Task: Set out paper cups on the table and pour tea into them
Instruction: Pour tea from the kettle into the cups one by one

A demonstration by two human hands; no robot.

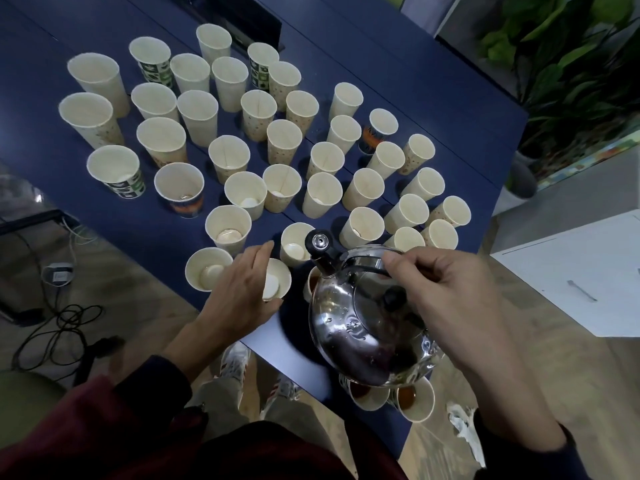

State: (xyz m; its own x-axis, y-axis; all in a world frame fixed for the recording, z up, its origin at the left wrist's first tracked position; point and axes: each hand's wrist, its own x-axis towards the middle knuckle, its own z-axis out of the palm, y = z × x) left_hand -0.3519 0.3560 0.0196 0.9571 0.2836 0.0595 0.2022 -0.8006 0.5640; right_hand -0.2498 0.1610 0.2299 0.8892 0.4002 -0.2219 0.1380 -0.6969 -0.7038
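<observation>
Several paper cups stand upright across the dark blue table, most of them empty. My right hand grips the handle of a shiny steel kettle, tilted with its spout down over a cup that it mostly hides. My left hand holds a white cup at the near edge, fingers wrapped round its side. Two cups with brown tea show under the kettle at the table's near corner.
Black cables and a power adapter lie on the wooden floor at left. A white cabinet stands at right, with potted plants behind it. A crumpled tissue lies on the floor. My shoes show below the table edge.
</observation>
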